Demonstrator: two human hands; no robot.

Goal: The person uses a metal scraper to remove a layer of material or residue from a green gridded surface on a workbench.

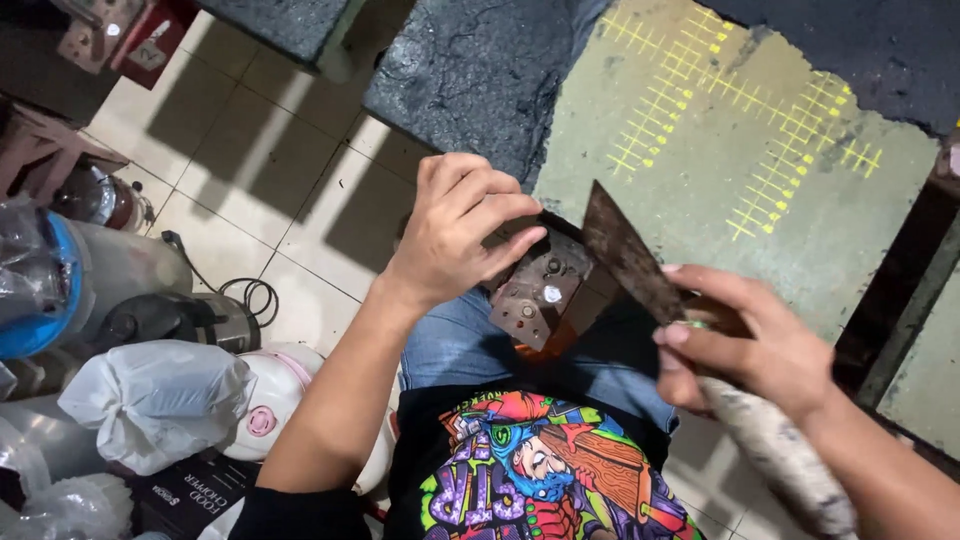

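The knife blade (pixel 630 255) is rust-brown and mottled dark, and its handle (pixel 775 450) is dirty white speckled with grey. The small metal part (pixel 540 292) is dull brown with one bright silver spot and an orange underside. The cutting mat (pixel 740 150) on the right is grey-green, ruled with yellow tick-mark lines. The T-shirt (pixel 540 470) is black with a print in purple, green, blue and red. The floor tiles (pixel 250 150) on the left are cream.

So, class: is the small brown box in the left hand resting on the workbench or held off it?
Held off it: the left hand grips the brown box above the person's lap.
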